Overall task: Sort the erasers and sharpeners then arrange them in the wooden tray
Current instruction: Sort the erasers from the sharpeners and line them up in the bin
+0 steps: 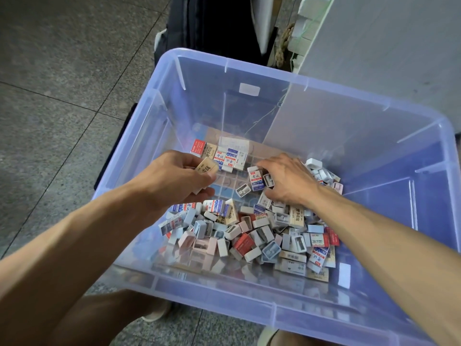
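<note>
A mixed heap of boxed erasers and small sharpeners fills the bottom of a clear blue plastic bin. A gridded tray lies under them, and a row of erasers stands along its far edge. My left hand grips a beige eraser above the tray's left side. My right hand reaches down into the pile, fingers curled around a small grey sharpener next to a blue-and-white eraser.
The bin stands on a grey tiled floor. A dark bag sits beyond its far wall and a pale grey cabinet side rises at the back right. My knees show below the bin's near rim.
</note>
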The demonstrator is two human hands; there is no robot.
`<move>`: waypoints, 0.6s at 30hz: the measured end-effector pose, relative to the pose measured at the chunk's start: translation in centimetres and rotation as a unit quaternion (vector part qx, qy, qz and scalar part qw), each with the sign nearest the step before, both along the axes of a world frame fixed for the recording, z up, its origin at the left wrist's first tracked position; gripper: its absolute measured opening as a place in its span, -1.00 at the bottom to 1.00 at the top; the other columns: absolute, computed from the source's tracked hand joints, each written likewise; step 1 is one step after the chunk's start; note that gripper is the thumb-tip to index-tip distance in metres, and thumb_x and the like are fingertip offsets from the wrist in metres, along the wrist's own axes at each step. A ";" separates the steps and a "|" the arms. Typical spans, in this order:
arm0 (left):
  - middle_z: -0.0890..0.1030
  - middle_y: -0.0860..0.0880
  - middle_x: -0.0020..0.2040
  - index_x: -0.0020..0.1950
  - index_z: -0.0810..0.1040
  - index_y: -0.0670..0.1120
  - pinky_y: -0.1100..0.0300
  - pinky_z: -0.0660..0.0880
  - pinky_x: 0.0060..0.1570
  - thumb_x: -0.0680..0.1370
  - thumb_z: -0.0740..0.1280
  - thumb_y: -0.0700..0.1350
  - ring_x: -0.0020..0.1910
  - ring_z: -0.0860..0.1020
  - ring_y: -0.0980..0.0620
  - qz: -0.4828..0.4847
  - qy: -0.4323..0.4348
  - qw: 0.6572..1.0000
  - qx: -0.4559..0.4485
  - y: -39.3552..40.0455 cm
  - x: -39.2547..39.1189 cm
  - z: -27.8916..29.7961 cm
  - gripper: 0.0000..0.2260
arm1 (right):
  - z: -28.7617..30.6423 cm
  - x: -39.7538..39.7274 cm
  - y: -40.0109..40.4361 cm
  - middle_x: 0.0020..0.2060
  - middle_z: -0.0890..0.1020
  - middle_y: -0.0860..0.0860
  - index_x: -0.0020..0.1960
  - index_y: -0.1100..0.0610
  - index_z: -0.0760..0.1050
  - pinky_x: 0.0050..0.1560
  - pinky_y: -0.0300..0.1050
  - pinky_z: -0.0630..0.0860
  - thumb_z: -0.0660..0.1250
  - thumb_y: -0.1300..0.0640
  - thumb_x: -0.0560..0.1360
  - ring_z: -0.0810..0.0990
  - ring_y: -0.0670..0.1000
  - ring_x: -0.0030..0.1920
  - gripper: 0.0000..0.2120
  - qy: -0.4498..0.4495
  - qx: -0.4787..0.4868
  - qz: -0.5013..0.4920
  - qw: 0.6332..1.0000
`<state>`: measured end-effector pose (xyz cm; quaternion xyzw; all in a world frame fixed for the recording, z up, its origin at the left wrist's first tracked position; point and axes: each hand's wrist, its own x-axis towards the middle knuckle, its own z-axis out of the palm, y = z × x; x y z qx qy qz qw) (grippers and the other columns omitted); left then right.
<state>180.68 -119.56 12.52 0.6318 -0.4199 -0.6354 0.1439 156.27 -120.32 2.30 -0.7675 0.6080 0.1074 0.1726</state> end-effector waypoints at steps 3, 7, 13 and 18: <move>0.64 -0.23 0.03 0.04 0.61 -0.23 0.12 0.62 0.03 0.54 0.41 -0.21 -0.05 0.69 -0.06 0.005 0.006 1.000 -0.005 0.1 0.0 0.1 -0.87 | -0.5 0.4 0.0 0.26 0.58 0.03 0.49 0.01 0.30 0.29 0.06 0.37 0.49 -0.16 0.42 0.48 0.08 0.26 -0.26 -0.012 -0.001 -0.030 0.999; 0.66 -0.22 0.00 0.04 0.61 -0.22 0.14 0.62 0.01 0.53 0.41 -0.21 -0.07 0.70 -0.05 0.005 0.009 1.000 -0.010 0.0 -0.2 0.0 -0.87 | -1.2 1.3 0.2 0.18 0.61 0.00 0.34 0.01 0.43 0.20 0.05 0.31 0.45 -0.15 0.44 0.48 0.07 0.19 -0.46 -0.001 -0.045 -0.027 0.999; 0.66 -0.20 0.02 0.04 0.62 -0.21 0.19 0.62 -0.06 0.52 0.42 -0.21 -0.07 0.70 -0.03 0.011 0.016 1.000 -0.008 -0.1 -0.1 -0.2 -0.88 | -2.3 3.5 -0.5 -0.09 0.62 0.01 0.10 0.14 0.47 0.11 0.01 0.35 0.40 -0.07 0.52 0.53 0.07 -0.05 -0.69 -0.008 -0.115 -0.102 0.988; 0.65 -0.19 0.01 0.05 0.61 -0.24 0.24 0.61 -0.10 0.52 0.42 -0.22 -0.09 0.70 -0.03 0.024 0.029 0.999 -0.002 -0.3 -0.1 -0.5 -0.85 | -2.5 4.0 -0.6 -0.14 0.65 -0.01 0.22 0.15 0.47 0.16 0.02 0.40 0.43 -0.10 0.51 0.59 0.06 -0.14 -0.58 -0.042 -0.129 -0.119 0.984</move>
